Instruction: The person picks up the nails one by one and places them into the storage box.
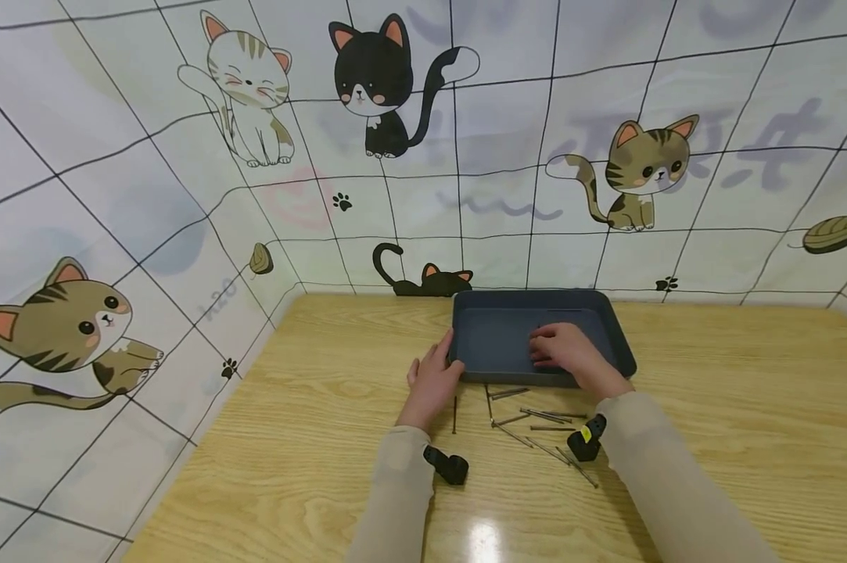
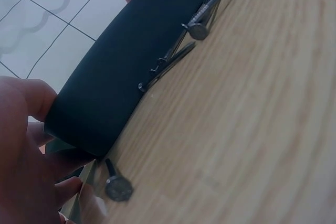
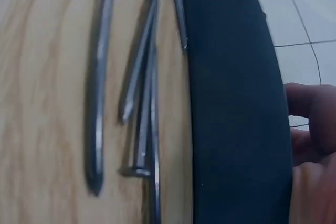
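A dark blue rectangular tray (image 1: 493,336) stands against the back of the table. My left hand (image 1: 433,383) grips its near left corner, thumb at the front rim and fingers along the side; the left wrist view shows the fingers around the tray's corner (image 2: 84,114). My right hand (image 1: 571,352) reaches over the front wall into the tray, fingers bent downward. The front wall (image 3: 236,103) partly hides them in the right wrist view, and I cannot tell whether they hold anything. Several long metal nails (image 1: 553,414) lie scattered before the tray, below my right forearm.
One nail (image 1: 454,414) lies apart, beside my left wrist; its flat head (image 2: 119,188) faces the left wrist camera. The wood-grain table (image 1: 289,438) meets a cat-printed cloth (image 1: 507,203) behind the tray and another stretch of cloth on the left.
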`<state>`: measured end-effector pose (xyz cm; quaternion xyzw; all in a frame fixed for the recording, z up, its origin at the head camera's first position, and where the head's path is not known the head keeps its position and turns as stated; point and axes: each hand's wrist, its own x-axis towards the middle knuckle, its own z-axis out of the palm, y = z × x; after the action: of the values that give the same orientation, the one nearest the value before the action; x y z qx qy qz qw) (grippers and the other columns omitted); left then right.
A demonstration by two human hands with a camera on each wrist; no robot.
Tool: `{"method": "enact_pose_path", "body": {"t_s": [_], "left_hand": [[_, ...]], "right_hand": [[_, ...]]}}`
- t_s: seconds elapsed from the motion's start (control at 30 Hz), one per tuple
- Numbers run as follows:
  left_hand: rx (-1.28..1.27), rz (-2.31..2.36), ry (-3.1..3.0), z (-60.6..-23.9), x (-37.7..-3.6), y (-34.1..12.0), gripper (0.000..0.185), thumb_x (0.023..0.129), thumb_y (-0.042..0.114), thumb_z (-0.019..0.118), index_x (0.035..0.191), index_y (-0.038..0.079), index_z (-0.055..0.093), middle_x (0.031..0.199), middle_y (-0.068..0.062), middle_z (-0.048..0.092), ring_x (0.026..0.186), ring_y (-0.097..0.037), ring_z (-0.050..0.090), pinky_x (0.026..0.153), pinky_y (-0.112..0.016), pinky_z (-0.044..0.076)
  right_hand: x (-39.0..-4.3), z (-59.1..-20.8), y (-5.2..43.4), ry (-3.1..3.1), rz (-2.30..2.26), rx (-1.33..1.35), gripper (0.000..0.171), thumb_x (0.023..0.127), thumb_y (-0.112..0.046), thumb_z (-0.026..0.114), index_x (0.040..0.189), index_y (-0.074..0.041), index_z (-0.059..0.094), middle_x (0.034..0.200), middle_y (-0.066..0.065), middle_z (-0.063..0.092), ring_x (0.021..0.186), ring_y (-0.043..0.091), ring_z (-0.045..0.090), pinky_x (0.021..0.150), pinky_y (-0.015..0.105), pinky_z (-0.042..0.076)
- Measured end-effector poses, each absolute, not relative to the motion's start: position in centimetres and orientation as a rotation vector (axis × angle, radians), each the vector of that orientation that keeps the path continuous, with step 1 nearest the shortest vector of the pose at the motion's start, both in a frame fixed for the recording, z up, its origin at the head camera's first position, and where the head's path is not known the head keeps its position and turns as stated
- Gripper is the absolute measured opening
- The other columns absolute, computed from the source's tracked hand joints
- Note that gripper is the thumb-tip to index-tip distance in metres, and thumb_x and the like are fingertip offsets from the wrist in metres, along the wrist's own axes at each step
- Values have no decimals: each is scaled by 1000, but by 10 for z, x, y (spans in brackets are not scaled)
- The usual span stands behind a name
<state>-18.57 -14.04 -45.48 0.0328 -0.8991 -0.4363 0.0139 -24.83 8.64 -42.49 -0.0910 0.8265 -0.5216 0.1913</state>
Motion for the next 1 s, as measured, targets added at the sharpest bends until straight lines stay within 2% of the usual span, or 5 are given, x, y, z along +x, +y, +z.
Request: {"method": "enact_pose_path", "body": {"t_s": [0.17,0.33,0.53,0.77,1.0], "left_hand": [[109,-1351,-2802,-455,-186,-140,58,88,25,39,143,29,22,139,4,36,131,-16,22,102,-48,-1],[105,-1362,-2796,-454,-185,-139,58,87,25,39,143,29,22,138,3,37,131,-17,22,102,-49,-1],[107,-1360,-2799,-454,-186,-139,58,87,25,39,143,28,22,137,3,39,131,-18,22,102,-49,-2],[115,-1355,-2803,-454,-186,-140,58,87,26,38,143,29,21,139,5,35,131,-16,21,102,-48,-1],[118,-1352,-2805,-454,-186,-140,60,86,27,39,142,31,21,140,4,34,131,-16,22,101,-48,-1]], "right_hand": [[-251,-429,78,2578,-1158,-308,40,91,-19,42,123,5,50,118,22,51,88,24,57,73,38,48],[-250,-429,73,2786,-897,-420,30,90,-13,45,109,5,59,106,20,58,82,27,57,71,43,46],[-249,-431,71,2857,-814,-478,18,88,-7,47,94,2,62,93,16,60,69,21,55,64,39,46],[-248,-430,71,2863,-832,-517,15,87,-4,48,92,2,62,90,15,60,64,20,50,61,37,42],[-248,-428,72,2825,-816,-540,16,87,-9,52,97,2,60,92,15,59,74,24,55,64,40,46]]}}
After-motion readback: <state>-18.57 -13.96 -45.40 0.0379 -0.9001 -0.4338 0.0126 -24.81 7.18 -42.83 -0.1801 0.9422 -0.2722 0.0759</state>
